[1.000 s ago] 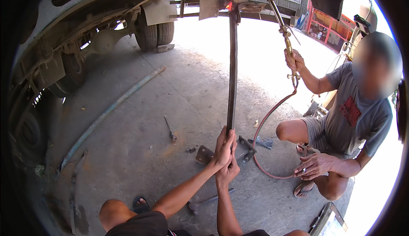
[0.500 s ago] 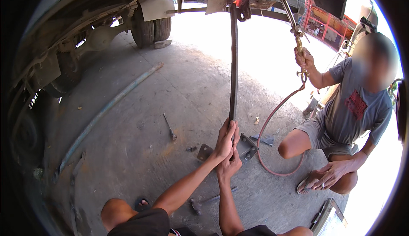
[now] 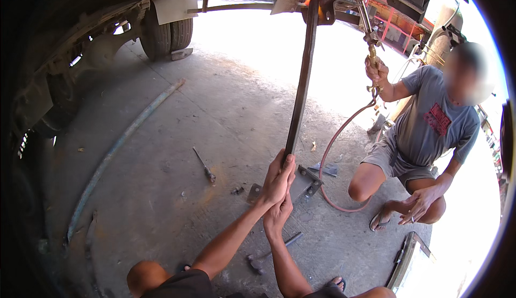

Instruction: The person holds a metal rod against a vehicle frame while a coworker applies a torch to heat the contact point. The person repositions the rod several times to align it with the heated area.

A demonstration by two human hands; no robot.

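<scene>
Both my hands are wrapped round the lower end of a long dark metal bar (image 3: 302, 91), which stands nearly upright and leans slightly right. My left hand (image 3: 276, 182) grips it just above my right hand (image 3: 278, 212), which is closed against it and partly hidden. At the top, the bar meets a metal bracket (image 3: 326, 16) under a vehicle, beside an orange glowing spot (image 3: 312, 0). A co-worker crouching at the right holds a brass gas torch (image 3: 372, 56) upward, its tip hidden near the vehicle's underside.
On the concrete lie a long pipe (image 3: 126, 137), a thin rod-like tool (image 3: 203, 164), a hammer (image 3: 256, 264) and a drilled metal frame (image 3: 310, 186). A red hose (image 3: 325, 161) loops from the torch. Gas cylinders (image 3: 445, 26) stand behind the co-worker; truck wheels (image 3: 156, 34) are at the far left.
The bar has gone from almost vertical to leaning right at its top. The glow there looks wider and brighter. My hands remain closed on the bar, and the whole view has shifted slightly.
</scene>
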